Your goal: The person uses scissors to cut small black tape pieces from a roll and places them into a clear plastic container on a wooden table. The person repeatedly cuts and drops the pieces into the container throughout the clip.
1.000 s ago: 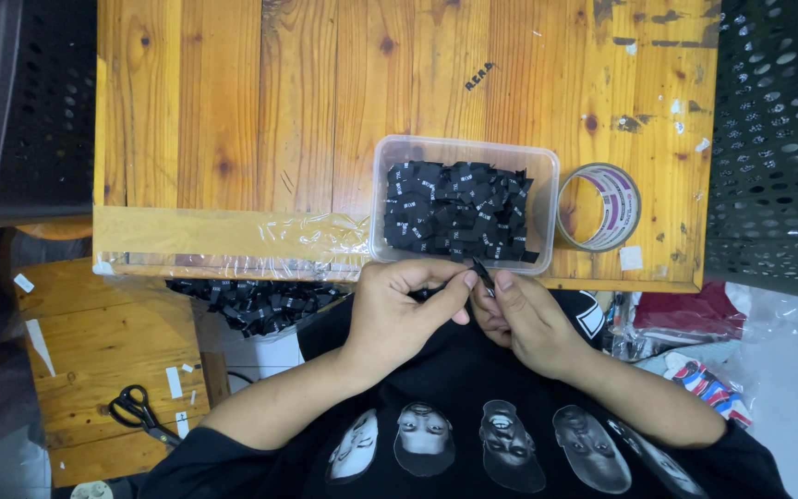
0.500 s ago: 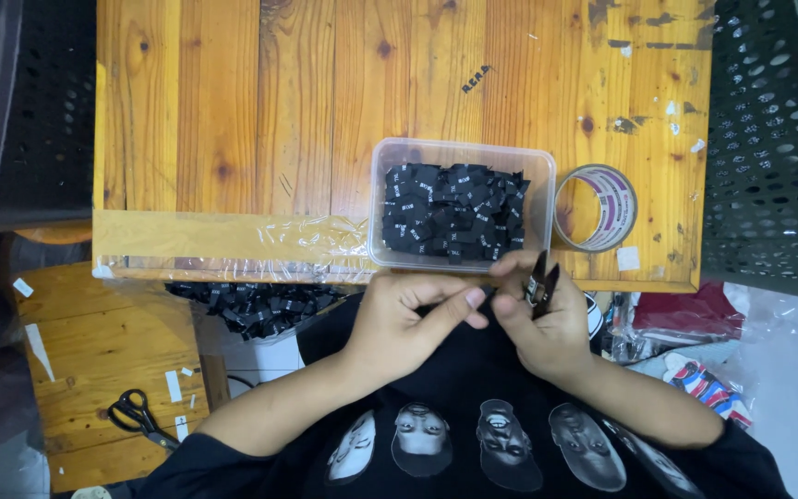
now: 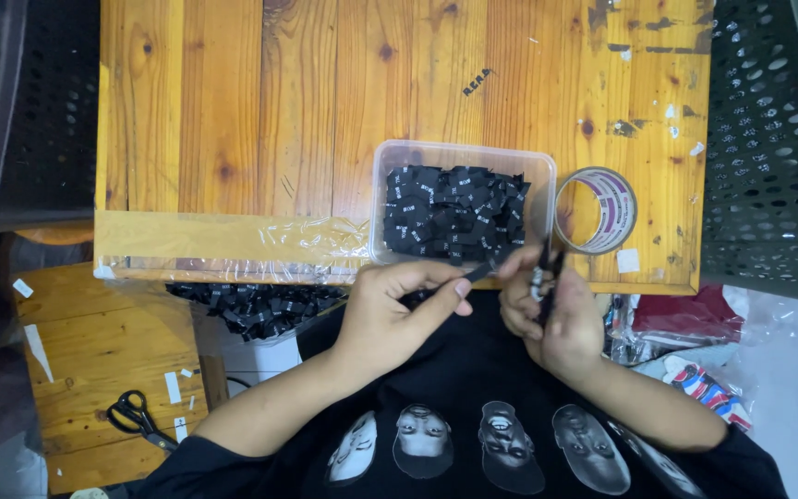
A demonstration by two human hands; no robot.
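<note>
1. Since half a second ago: left hand (image 3: pixel 390 319) now pinches a small black label (image 3: pixel 475 273), thumb and forefinger closed on it.
2. Right hand (image 3: pixel 551 314), closed round black scissors (image 3: pixel 545 277), hardly moved.
3. Both just below the clear tub (image 3: pixel 462 205); scissors' long axis upright, tips toward tub.

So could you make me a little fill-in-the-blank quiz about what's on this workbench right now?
1. The clear plastic container on the wooden table is full of small ____ fabric labels.
2. Right of the container lies a roll of ____.
3. The left hand pinches a black label, while the right hand grips small black ____.
4. Black-handled ____ lie on the low wooden surface at lower left.

Missing words: black; tape; snips; scissors
</note>
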